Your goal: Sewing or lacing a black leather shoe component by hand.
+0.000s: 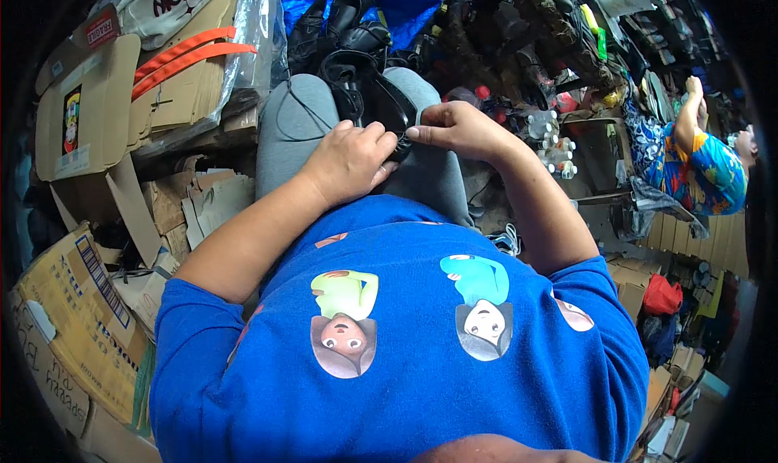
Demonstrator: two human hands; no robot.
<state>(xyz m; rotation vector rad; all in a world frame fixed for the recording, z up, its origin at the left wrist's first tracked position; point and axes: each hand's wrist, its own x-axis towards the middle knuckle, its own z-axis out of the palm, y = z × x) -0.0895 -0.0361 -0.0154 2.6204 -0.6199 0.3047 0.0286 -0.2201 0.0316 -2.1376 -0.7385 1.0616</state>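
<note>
Lining the left edge, flattened cardboard boxes crowd the knee. On the grey lap, the left hand presses a black shoe; the right hand pinches its edge. Farther right, small bottles cluster, then another person.

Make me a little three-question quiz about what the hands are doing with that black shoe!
1. True or false: both hands touch the black shoe.
2. Where does the shoe rest? A) on the lap B) on a cardboard box C) on the floor
3. Which hand pinches the shoe's edge with its fingertips?

Key:
1. True: left hand and right hand both touch it.
2. A, on the grey trousers.
3. The right hand.
</note>
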